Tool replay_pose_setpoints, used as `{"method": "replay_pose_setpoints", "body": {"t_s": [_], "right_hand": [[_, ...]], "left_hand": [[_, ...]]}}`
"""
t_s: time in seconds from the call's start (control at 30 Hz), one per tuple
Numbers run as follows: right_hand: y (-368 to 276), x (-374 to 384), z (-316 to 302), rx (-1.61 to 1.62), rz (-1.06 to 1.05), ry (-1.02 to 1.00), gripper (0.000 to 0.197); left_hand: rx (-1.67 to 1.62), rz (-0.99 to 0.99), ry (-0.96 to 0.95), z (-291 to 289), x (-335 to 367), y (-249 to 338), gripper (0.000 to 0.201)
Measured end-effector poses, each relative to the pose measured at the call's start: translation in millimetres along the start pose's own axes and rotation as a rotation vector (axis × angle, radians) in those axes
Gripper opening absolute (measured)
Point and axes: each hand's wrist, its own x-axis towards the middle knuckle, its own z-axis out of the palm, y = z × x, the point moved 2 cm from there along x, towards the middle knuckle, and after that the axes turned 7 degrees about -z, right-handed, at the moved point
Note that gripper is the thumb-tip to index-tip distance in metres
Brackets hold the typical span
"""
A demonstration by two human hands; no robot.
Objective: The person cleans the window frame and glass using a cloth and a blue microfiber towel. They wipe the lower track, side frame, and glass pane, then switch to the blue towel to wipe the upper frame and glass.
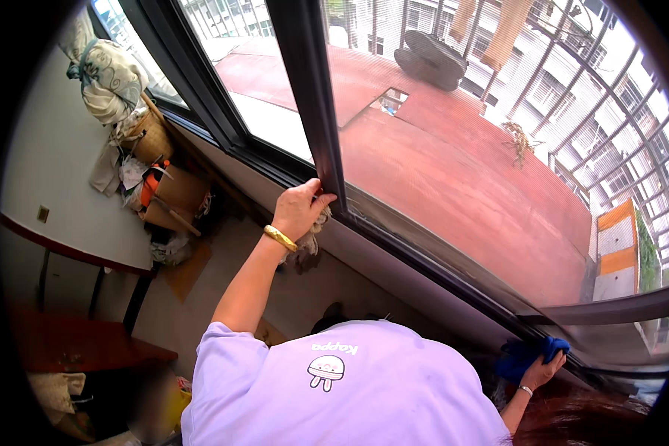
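My left hand [302, 211], a gold bangle [280, 238] on its wrist, has its fingers and thumb closed at the edge of the dark window frame [325, 160], near its lower corner. Just below that hand a greyish crumpled cloth [308, 249] hangs or lies; whether the hand touches it I cannot tell. Far to the right, my right hand [545, 369] grips a bunched blue cloth [524, 360] against the lower window frame. A light bracelet circles that wrist.
Outside the glass are a reddish ledge [453, 201], window bars and a dark oval object [432, 59]. To the left stand a wicker basket [150, 137], a cardboard box [178, 195] and a tied patterned bundle [110, 82]. A dark red wooden surface [89, 338] is at lower left.
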Motion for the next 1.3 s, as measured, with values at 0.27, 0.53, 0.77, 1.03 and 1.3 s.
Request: {"method": "replay_pose_setpoints", "body": {"t_s": [0.27,0.53,0.77,1.03,1.3], "right_hand": [[-94,-53,5,0.15,-0.071,-0.042,0.056],[-121,-128,-18,0.16,0.047,-0.112,0.055],[-118,-146,-32,0.158,0.072,-0.151,0.055],[-152,-124,-20,0.258,-0.069,-0.198,0.055],[-229,-73,-24,0.497,-0.441,-0.275,0.056]], "left_hand": [[-0.128,0.362,-0.195,25,-1,52,0.02],[-0.145,0.577,-0.555,62,-11,127,0.02],[-0.249,0.652,-0.894,106,-41,195,0.029],[-0.32,0.792,-0.971,154,-68,255,0.052],[-0.598,0.531,-0.789,125,-45,149,0.023]]}}
